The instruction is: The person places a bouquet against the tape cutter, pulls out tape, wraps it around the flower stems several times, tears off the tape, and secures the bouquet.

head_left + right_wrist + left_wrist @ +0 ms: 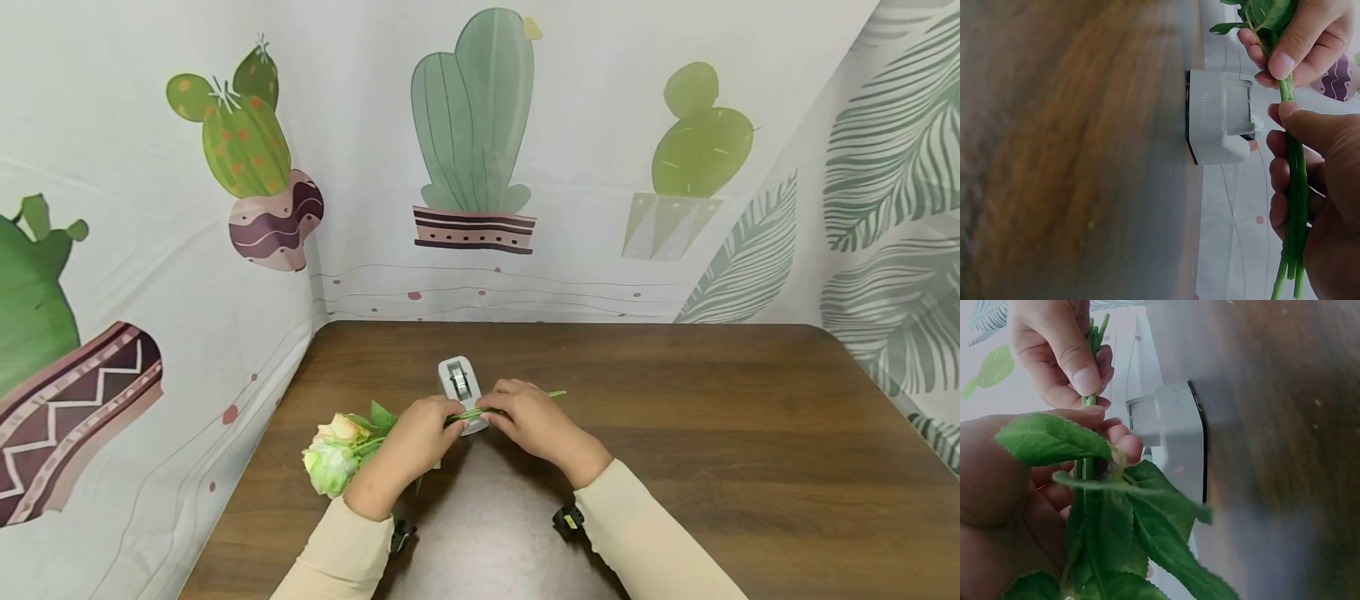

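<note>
Both hands hold one bunch of artificial roses (333, 454) by its green stems (1296, 181), above the table. My left hand (420, 433) grips the stems just below the leaves (1116, 506), with the pale yellow and greenish-white blooms out to the left. Close beside it, my right hand (534, 418) pinches the same stems with thumb and fingers, and the stem ends stick out to the right. Something glossy, perhaps clear tape, shows on the stems between the hands in the right wrist view. Behind the hands stands a white tape dispenser (456, 379), its lower part partly covered by them.
The brown wooden table (712, 433) reaches back to a white cloth (360, 167) printed with cacti and leaves. Small black devices (568, 521) sit under both wrists.
</note>
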`<state>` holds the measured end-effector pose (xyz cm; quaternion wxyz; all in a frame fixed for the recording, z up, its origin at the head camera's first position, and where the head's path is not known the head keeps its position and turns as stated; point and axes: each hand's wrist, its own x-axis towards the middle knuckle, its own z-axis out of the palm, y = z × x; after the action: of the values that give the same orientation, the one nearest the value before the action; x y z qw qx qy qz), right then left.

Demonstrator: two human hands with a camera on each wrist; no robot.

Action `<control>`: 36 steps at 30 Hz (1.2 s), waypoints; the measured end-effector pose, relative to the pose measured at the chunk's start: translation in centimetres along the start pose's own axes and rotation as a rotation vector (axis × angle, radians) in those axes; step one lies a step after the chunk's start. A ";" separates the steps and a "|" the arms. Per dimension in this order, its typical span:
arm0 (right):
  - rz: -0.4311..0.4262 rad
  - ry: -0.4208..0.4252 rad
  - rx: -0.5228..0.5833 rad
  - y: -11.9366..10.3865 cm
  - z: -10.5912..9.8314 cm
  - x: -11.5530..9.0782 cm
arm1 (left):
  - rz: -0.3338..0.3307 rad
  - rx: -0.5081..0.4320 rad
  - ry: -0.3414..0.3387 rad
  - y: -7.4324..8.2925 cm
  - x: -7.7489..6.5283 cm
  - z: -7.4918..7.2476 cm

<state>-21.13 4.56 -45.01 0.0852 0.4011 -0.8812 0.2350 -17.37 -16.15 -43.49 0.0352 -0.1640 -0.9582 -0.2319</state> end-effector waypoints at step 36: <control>-0.041 0.029 0.031 0.2 -0.1 0.0 | -0.011 -0.190 -0.244 -1.2 0.0 -1.5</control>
<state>-21.31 4.75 -45.02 0.0966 0.4171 -0.8677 0.2527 -17.78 -17.80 -42.69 -0.0983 -0.1885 -0.9299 -0.3001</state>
